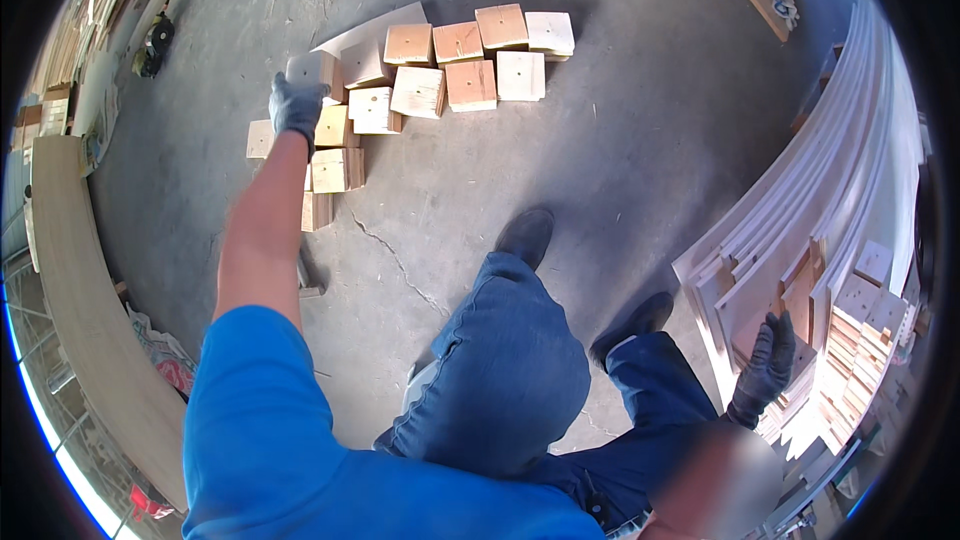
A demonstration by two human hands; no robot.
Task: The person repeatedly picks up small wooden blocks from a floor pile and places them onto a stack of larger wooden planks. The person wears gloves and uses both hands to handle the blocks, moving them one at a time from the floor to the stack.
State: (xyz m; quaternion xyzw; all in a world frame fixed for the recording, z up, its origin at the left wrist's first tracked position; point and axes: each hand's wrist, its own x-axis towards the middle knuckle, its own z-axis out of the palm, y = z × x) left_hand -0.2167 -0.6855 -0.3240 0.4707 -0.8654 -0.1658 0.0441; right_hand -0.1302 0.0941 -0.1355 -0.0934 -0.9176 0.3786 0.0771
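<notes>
In a grey glove, my left hand (pixel 296 108) is at the far left of a group of square wooden blocks standing in stacks on the floor. Its fingers and thumb span the near end of a pale wooden block (pixel 312 68), gripping it. Beside it are a tan block (pixel 408 42), a yellowish block (pixel 334 126) and a reddish block (pixel 470 83), several with a small dark mark on top. My right hand (pixel 765 368), in a dark glove, is low at the right with fingers stretched out, against the stacked boards (pixel 722 302); it holds nothing visible.
Pale wood pieces (pixel 850 380) are piled beside the boards at right. A long plywood panel (pixel 75 270) curves along the left edge. My shoe (pixel 526 237) stands on the cracked concrete floor (pixel 420 210). More lumber (pixel 90 10) lies at upper left.
</notes>
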